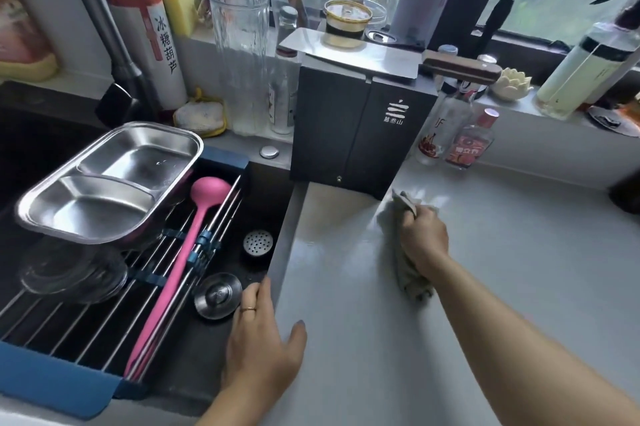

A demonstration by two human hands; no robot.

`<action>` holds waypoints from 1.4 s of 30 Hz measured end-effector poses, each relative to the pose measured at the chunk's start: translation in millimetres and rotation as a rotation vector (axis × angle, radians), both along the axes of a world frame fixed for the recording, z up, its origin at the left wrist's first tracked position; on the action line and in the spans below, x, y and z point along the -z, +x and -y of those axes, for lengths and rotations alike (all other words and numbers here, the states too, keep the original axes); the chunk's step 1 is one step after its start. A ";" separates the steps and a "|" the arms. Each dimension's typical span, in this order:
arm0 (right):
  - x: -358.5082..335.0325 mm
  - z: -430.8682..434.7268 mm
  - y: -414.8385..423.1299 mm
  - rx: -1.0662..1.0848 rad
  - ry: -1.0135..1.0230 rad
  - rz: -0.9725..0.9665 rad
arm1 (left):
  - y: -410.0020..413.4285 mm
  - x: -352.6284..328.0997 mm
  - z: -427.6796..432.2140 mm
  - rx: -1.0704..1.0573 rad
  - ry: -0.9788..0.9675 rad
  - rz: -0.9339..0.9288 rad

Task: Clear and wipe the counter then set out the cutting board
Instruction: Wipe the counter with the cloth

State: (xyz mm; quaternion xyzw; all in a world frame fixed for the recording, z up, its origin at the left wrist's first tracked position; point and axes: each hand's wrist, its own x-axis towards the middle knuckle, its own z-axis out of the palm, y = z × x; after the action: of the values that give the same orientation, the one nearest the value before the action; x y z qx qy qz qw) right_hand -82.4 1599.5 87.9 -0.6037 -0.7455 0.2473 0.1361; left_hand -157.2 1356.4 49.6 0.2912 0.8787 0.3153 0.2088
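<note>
Kitchen scene: pale grey desk point(450, 321) fills the right half of the frame, dark sink point(266, 204) with a drying rack at left, cluttered windowsill across the top. Right hand point(424, 242) sits mid-frame, its grip closed in a fist around a grey cloth point(410, 278), pressing it onto the desk. Cloth is bunched, long axis running roughly from lower right to upper left, one end poking out above the knuckles toward the black box point(356, 128), the other trailing below the wrist toward the bottom of the frame. Black box stands just up-left of the cloth, close but apart. Left hand point(263, 339) rests spread on the desk edge by the sink, fingers over the rim, holding nothing. Right hand is the one on the cloth; left is well apart from it. Wet sheen shows left of the cloth, so wiping looks underway. No cutting board is identifiable; likely not set out yet.
</note>
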 end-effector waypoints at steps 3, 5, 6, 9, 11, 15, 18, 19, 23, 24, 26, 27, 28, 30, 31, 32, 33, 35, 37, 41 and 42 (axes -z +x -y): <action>8.5 40.3 -45.1 -0.091 -0.043 -0.051 | -0.6 1.9 1.0 0.004 0.020 0.002; 10.8 59.3 -66.3 -0.098 -0.075 -0.053 | -0.8 1.9 1.8 0.007 0.035 0.012; 10.0 64.0 -75.1 -0.092 -0.097 -0.056 | -0.7 1.6 1.9 0.012 0.035 0.014; 2.7 70.2 -101.3 -0.144 -0.146 -0.081 | -1.3 1.3 1.2 0.015 0.024 0.024; -0.4 78.0 -117.7 -0.278 -0.170 -0.081 | -1.5 1.9 0.9 0.014 0.024 0.022; -6.2 103.9 -129.4 -0.424 -0.338 -0.285 | -2.4 -4.5 0.8 -0.031 0.082 0.070; -17.9 102.8 -104.3 -0.309 -0.408 -0.451 | -2.2 -10.9 5.9 -0.091 0.183 0.143; -22.8 96.7 -89.1 -0.285 -0.383 -0.472 | -2.4 -11.4 8.6 -0.101 0.206 0.162; -39.5 45.1 -1.8 -0.190 -0.087 -0.385 | 0.2 -12.2 11.3 -0.055 0.225 0.161; -41.6 28.3 21.7 -0.152 0.007 -0.305 | 1.9 -12.6 10.1 -0.062 0.229 0.160; -42.6 -8.1 62.2 -0.042 0.135 -0.136 | 5.0 -13.2 7.5 -0.074 0.217 0.140; -40.1 -26.6 78.0 0.030 0.167 -0.072 | 6.0 -12.8 6.7 -0.075 0.197 0.117; -35.4 -44.5 90.4 0.097 0.181 -0.010 | 6.4 -11.6 6.2 -0.076 0.178 0.095; -22.1 -71.1 104.2 0.173 0.157 0.085 | 6.5 -10.1 5.0 -0.094 0.148 0.074; -14.7 -79.3 105.0 0.182 0.121 0.108 | 6.6 -10.1 3.7 -0.104 0.131 0.060; -7.7 -83.7 102.8 0.189 0.073 0.125 | 6.6 -10.1 2.0 -0.108 0.108 0.039; -1.8 -86.0 98.3 0.202 0.033 0.139 | 6.6 -10.1 -0.3 -0.105 0.080 0.016; 7.0 -88.6 84.7 0.221 0.011 0.148 | 5.7 -9.2 -4.3 -0.092 0.030 -0.024; 11.1 -88.4 69.8 0.179 0.044 0.157 | 5.3 -7.8 -6.0 -0.085 -0.006 -0.045; 13.5 -87.7 49.1 0.096 0.090 0.181 | 5.4 -5.2 -5.1 -0.067 -0.025 -0.069; 13.4 -87.6 45.5 0.065 0.094 0.189 | 5.4 -4.9 -4.5 -0.067 -0.023 -0.076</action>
State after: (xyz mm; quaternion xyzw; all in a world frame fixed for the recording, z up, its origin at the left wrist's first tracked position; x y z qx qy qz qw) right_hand -36.9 1687.1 74.5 -0.6412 -0.7458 0.1495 0.1014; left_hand -151.8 1360.9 54.5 0.2710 0.8988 0.3008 0.1681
